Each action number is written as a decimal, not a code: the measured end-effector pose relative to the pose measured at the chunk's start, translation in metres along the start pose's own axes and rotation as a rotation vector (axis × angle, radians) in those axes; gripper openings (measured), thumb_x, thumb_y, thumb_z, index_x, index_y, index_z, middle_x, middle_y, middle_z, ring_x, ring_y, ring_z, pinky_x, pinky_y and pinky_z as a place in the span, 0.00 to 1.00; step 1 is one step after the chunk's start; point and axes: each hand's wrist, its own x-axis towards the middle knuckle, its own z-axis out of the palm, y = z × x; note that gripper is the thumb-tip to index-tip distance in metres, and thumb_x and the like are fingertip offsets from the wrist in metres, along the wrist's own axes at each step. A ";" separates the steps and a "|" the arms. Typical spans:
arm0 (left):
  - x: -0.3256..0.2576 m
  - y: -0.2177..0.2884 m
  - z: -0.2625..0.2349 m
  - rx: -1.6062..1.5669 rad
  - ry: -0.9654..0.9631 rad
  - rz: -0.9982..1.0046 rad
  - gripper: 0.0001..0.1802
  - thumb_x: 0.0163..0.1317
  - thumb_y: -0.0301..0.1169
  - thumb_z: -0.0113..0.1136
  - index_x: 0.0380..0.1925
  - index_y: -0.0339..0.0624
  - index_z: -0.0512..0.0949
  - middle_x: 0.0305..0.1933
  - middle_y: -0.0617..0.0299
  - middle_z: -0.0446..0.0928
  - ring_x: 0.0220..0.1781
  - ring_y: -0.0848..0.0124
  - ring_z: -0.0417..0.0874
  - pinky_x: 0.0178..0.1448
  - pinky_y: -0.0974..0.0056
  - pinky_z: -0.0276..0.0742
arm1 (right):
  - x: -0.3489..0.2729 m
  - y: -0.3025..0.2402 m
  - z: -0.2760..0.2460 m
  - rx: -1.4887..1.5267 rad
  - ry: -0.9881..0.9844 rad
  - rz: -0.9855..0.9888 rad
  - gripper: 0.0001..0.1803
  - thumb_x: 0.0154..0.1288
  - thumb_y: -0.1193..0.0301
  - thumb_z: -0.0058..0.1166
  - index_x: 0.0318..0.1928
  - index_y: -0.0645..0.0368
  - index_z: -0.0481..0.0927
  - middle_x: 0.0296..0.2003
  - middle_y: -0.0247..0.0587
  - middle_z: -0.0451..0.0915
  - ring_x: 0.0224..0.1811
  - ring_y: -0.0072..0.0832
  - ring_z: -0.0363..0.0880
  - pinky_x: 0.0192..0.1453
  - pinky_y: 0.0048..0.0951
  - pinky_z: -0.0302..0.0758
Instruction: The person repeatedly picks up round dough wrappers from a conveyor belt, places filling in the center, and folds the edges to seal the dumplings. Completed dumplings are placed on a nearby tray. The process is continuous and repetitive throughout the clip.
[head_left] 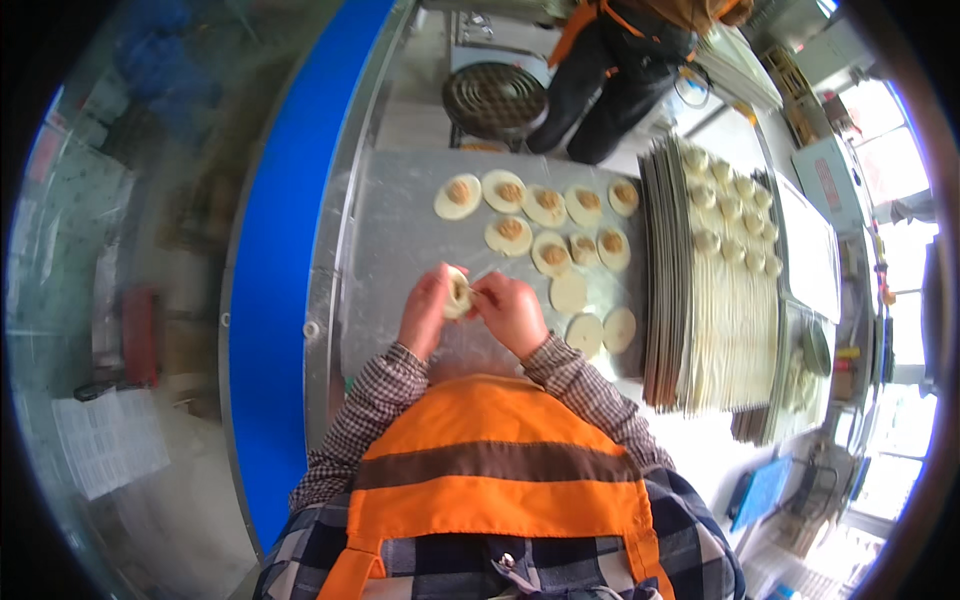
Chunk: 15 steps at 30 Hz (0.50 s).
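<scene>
A partly gathered bun point(459, 293) with filling in its middle sits in my left hand point(428, 307), whose fingers curl round it. My right hand point(508, 311) pinches the dough rim from the other side. Both hands are just above the near part of the metal table point(395, 215). Beyond them, flat dough rounds topped with brown filling point(510, 235) lie in two rough rows. Plain dough wrappers point(585, 334) lie to the right of my right hand.
A tall stack of trays point(735, 325) stands at the table's right, with several finished buns point(733, 210) on top. A blue strip point(275, 260) runs along the left side. A round stool point(495, 98) and another person point(620, 75) are past the far edge.
</scene>
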 end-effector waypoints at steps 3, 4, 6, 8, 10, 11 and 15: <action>-0.001 -0.002 -0.002 -0.056 0.041 -0.016 0.26 0.72 0.52 0.42 0.38 0.39 0.77 0.30 0.66 0.77 0.30 0.76 0.78 0.31 0.68 0.74 | -0.002 -0.001 -0.005 -0.325 0.104 -0.249 0.07 0.56 0.78 0.54 0.37 0.63 0.79 0.27 0.46 0.81 0.27 0.34 0.81 0.32 0.30 0.76; 0.001 -0.004 -0.004 0.017 -0.037 0.005 0.25 0.72 0.51 0.42 0.36 0.39 0.76 0.29 0.67 0.76 0.28 0.76 0.77 0.30 0.68 0.73 | -0.001 -0.001 -0.006 -0.214 0.091 -0.102 0.08 0.55 0.78 0.55 0.37 0.62 0.79 0.28 0.46 0.81 0.28 0.35 0.81 0.32 0.31 0.76; 0.001 -0.007 -0.008 0.134 -0.027 0.149 0.25 0.73 0.50 0.41 0.32 0.40 0.76 0.27 0.68 0.75 0.26 0.76 0.75 0.29 0.67 0.71 | 0.001 0.001 -0.004 0.043 -0.035 0.165 0.09 0.53 0.78 0.55 0.37 0.61 0.80 0.29 0.46 0.81 0.30 0.38 0.80 0.34 0.31 0.76; 0.000 -0.008 -0.011 0.521 0.017 0.314 0.22 0.74 0.44 0.38 0.31 0.40 0.76 0.27 0.62 0.76 0.31 0.73 0.78 0.34 0.64 0.73 | -0.002 0.001 -0.004 -0.272 -0.046 -0.122 0.10 0.51 0.80 0.56 0.36 0.59 0.81 0.29 0.44 0.80 0.30 0.38 0.80 0.35 0.32 0.76; 0.001 -0.006 -0.006 0.595 0.121 0.504 0.27 0.73 0.48 0.37 0.24 0.42 0.74 0.20 0.62 0.71 0.24 0.70 0.73 0.33 0.61 0.72 | -0.007 0.000 -0.001 -0.329 -0.031 -0.248 0.11 0.51 0.85 0.56 0.36 0.61 0.80 0.30 0.43 0.80 0.29 0.32 0.80 0.34 0.29 0.76; -0.001 -0.003 -0.009 0.373 0.050 -0.093 0.35 0.72 0.57 0.31 0.17 0.42 0.71 0.14 0.61 0.68 0.19 0.70 0.72 0.29 0.61 0.71 | -0.007 0.002 0.007 -0.105 -0.033 0.032 0.12 0.54 0.87 0.54 0.40 0.63 0.79 0.28 0.37 0.77 0.27 0.24 0.76 0.32 0.23 0.74; -0.022 0.002 -0.016 0.276 0.044 0.028 0.41 0.66 0.67 0.28 0.17 0.42 0.71 0.14 0.63 0.70 0.19 0.73 0.74 0.25 0.65 0.73 | 0.008 0.002 0.014 0.157 -0.282 0.158 0.11 0.58 0.85 0.51 0.43 0.66 0.75 0.27 0.31 0.74 0.25 0.18 0.71 0.30 0.18 0.70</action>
